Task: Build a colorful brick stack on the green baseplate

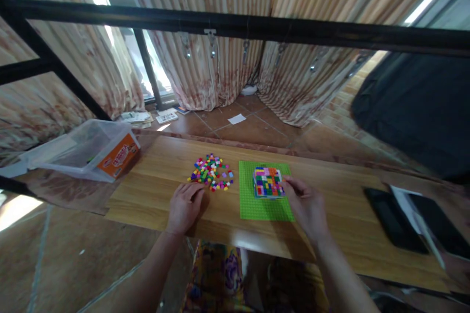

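A green studded baseplate lies on the wooden table and carries a square block structure of many-coloured toy bricks. My right hand reaches in from the right, with thumb and forefinger pinched at the structure's right edge. A small toy brick seems to be between those fingertips, though they mostly cover it. Left of the baseplate, loose toy bricks are spread in a mixed pile. My left hand rests on the table just below this pile, fingers loosely bent and thumb apart, with nothing visible in it.
An open clear plastic bin with an orange label stands beyond the table's left end. Dark flat devices and papers lie at the right end. A black metal rail crosses in front of striped curtains.
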The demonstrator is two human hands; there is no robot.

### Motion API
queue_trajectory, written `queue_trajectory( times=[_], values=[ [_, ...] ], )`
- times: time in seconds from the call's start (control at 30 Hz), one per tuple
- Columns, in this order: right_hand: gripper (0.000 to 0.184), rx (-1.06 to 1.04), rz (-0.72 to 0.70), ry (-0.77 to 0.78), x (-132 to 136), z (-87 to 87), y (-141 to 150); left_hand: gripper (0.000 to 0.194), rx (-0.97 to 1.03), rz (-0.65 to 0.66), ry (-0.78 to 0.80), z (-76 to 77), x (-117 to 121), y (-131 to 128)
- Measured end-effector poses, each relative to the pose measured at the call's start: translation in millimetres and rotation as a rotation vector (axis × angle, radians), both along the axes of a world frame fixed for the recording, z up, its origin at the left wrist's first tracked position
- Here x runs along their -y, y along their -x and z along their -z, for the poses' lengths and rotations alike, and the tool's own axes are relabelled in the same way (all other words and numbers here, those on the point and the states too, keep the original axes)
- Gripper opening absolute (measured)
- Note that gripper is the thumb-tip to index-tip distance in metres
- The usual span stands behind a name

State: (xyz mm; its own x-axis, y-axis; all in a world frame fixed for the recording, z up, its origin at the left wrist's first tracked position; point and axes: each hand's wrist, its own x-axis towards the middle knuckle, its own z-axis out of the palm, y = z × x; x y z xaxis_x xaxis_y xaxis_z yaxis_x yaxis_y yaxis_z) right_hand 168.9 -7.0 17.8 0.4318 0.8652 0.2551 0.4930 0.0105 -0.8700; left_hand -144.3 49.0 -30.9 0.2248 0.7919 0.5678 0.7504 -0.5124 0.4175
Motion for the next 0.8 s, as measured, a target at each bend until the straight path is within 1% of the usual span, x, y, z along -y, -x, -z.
queue_trajectory(
  times=[0.07, 0.13, 0.23, 0.3, 0.37, 0.5, 0.63, 0.8],
  values=[
    [0.03, 0.082, 0.032, 0.028, -4, 3.9, -17, 0.017, -0.006, -0.014, 0.0, 0.0, 0, 0],
    [0.029, 0.164, 0.043, 0.043, -10, 7.2, -25, 0.017, -0.012, -0.034, 0.003, 0.3, -1, 1],
    [0.029, 0.25, 0.008, 0.054, -20, 12.2, -26, 0.017, -0.019, -0.045, 0.014, 0.9, -1, 1],
    [0.029, 0.27, -0.024, 0.04, -26, 16.4, -24, 0.017, -0.023, -0.043, 0.021, 0.9, -1, 1],
    [0.029, 0.26, -0.041, 0.005, -33, 21.2, -22, 0.017, -0.028, -0.043, 0.024, 0.5, -1, 1],
    [0.027, 0.211, -0.027, -0.036, -42, 30.0, -22, 0.018, -0.039, -0.044, 0.037, -0.5, -1, 1],
    [0.025, 0.163, -0.027, -0.022, -45, 34.2, -25, 0.019, -0.032, -0.05, 0.056, -0.5, -1, 1],
    [0.023, 0.091, -0.017, 0.017, -45, 34.5, -28, 0.019, -0.033, -0.056, 0.071, -1.4, -1, 0]
  ],
)
